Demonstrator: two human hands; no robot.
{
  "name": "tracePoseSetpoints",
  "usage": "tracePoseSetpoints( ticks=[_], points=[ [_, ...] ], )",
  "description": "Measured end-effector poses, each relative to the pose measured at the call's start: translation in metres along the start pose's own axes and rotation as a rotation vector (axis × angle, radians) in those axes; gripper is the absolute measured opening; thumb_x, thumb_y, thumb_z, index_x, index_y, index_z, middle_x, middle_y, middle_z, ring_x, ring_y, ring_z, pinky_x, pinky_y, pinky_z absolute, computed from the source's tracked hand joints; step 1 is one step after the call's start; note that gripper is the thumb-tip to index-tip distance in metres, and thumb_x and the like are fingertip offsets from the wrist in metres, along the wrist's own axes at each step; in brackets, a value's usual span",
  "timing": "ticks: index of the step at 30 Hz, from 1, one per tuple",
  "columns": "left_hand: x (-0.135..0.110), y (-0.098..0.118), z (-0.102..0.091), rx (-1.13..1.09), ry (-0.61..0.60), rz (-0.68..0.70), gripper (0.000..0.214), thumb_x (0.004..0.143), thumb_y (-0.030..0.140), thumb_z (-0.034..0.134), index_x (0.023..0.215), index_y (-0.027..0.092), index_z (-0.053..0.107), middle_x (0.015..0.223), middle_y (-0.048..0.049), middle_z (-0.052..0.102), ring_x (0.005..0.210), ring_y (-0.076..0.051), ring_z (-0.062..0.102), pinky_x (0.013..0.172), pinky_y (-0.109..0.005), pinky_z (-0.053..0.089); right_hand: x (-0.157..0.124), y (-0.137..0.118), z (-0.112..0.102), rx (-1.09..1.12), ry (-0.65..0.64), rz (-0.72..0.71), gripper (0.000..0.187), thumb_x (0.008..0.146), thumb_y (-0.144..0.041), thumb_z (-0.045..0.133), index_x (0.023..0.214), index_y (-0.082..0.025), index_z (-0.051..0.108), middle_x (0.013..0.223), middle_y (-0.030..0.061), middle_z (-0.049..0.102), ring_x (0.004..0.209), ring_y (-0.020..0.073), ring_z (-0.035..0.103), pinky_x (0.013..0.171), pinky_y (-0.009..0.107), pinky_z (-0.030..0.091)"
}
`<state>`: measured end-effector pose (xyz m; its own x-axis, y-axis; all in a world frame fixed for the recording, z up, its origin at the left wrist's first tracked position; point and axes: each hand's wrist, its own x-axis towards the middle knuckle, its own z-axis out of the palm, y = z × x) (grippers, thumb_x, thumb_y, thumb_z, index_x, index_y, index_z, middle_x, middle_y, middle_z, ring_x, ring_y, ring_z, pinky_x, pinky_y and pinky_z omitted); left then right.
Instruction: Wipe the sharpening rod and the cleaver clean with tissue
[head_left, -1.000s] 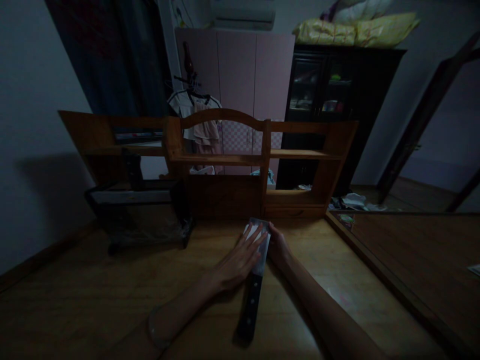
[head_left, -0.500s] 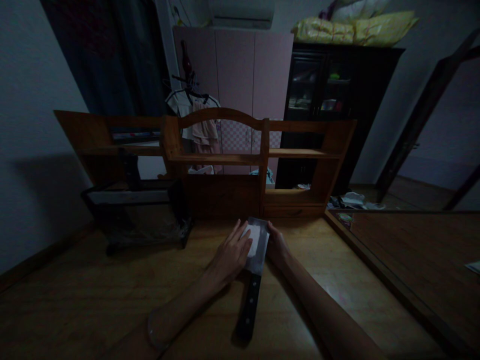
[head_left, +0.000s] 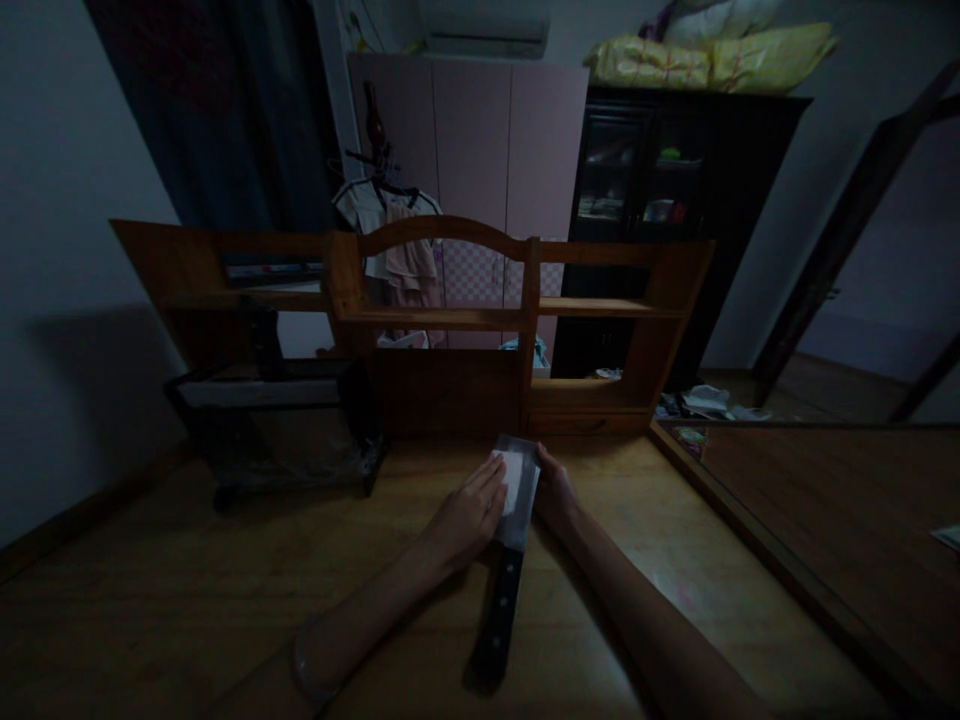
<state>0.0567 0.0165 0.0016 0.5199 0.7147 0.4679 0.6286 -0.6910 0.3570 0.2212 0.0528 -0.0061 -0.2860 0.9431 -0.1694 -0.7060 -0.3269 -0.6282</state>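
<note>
A cleaver [head_left: 517, 535] with a broad metal blade and a black riveted handle [head_left: 497, 615] lies over the wooden table, its handle pointing toward me. On the blade is a white paper-like piece [head_left: 513, 482]; whether it is stuck on or loose I cannot tell. My left hand [head_left: 469, 510] rests over that piece from the left, its fingers outstretched, close together and flat against it. At the blade's right edge, near the far end, my right hand [head_left: 556, 490] holds the cleaver between thumb and fingers. Some of its fingers are hidden.
Under the hands is the wooden table [head_left: 360, 600]. A dark-framed glass tank [head_left: 277, 430] stands on its left part. A wooden shelf unit [head_left: 442, 390] rises along the back, and a raised ledge [head_left: 742, 545] borders the right side. The room is dim.
My left hand's fingers, spread before, have drawn together and shifted slightly over the white piece, showing more of its upper part. The cleaver and my right hand stay nearly still.
</note>
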Motion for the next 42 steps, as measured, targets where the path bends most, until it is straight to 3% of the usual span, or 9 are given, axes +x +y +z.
tracePoseSetpoints(
  ticks=[9, 15, 23, 31, 37, 42],
  points=[
    [-0.003, 0.003, -0.004, -0.017, -0.004, 0.023, 0.051, 0.096, 0.038, 0.028, 0.142, 0.017, 0.033, 0.149, -0.0057, 0.028, 0.14, -0.021, 0.016, 0.114, -0.043, 0.024, 0.001, 0.0, -0.006, -0.022, 0.001, -0.03, 0.035, 0.087, -0.042, 0.046, 0.089, -0.013, 0.066, 0.071, 0.0077, 0.071, 0.074, 0.0243, 0.068, 0.078, 0.038, 0.051],
    [-0.003, 0.004, -0.006, 0.011, -0.046, 0.02, 0.055, 0.094, 0.044, 0.031, 0.144, 0.019, 0.028, 0.151, -0.0037, 0.023, 0.141, -0.021, 0.009, 0.115, -0.042, 0.022, 0.001, 0.001, -0.008, -0.038, 0.019, -0.05, 0.034, 0.088, -0.041, 0.046, 0.085, -0.015, 0.067, 0.066, 0.0062, 0.069, 0.069, 0.0233, 0.067, 0.076, 0.038, 0.051],
    [-0.002, 0.0, -0.007, 0.049, -0.132, 0.062, 0.06, 0.094, 0.049, 0.029, 0.146, 0.021, 0.022, 0.151, -0.0044, 0.02, 0.14, -0.019, 0.014, 0.116, -0.041, 0.017, 0.004, 0.0, -0.008, -0.017, 0.068, -0.07, 0.029, 0.087, -0.035, 0.047, 0.084, -0.014, 0.068, 0.065, 0.0054, 0.069, 0.07, 0.0224, 0.067, 0.076, 0.036, 0.051],
    [0.0, 0.014, -0.008, 0.031, -0.187, 0.142, 0.057, 0.095, 0.047, 0.027, 0.146, 0.025, 0.017, 0.152, -0.0009, 0.014, 0.14, -0.018, 0.013, 0.116, -0.041, 0.017, 0.006, 0.002, -0.009, 0.082, -0.042, -0.069, 0.029, 0.087, -0.031, 0.047, 0.091, -0.011, 0.067, 0.086, 0.0092, 0.073, 0.082, 0.0208, 0.068, 0.086, 0.033, 0.049],
    [0.0, 0.021, -0.013, 0.028, -0.275, 0.224, 0.055, 0.096, 0.045, 0.024, 0.147, 0.027, 0.014, 0.152, 0.0029, 0.014, 0.141, -0.018, 0.011, 0.116, -0.041, 0.014, 0.006, 0.001, -0.017, 0.069, -0.04, 0.014, 0.031, 0.085, -0.035, 0.048, 0.088, -0.011, 0.066, 0.079, 0.0095, 0.072, 0.074, 0.0206, 0.069, 0.078, 0.032, 0.052],
    [0.001, 0.023, -0.014, 0.024, -0.231, 0.184, 0.05, 0.097, 0.042, 0.021, 0.145, 0.029, 0.023, 0.15, 0.0061, 0.022, 0.141, -0.017, 0.012, 0.116, -0.04, 0.017, 0.007, 0.002, -0.018, 0.041, -0.053, -0.016, 0.031, 0.085, -0.036, 0.048, 0.088, -0.01, 0.066, 0.08, 0.0109, 0.073, 0.074, 0.0222, 0.069, 0.075, 0.033, 0.053]
  ],
)
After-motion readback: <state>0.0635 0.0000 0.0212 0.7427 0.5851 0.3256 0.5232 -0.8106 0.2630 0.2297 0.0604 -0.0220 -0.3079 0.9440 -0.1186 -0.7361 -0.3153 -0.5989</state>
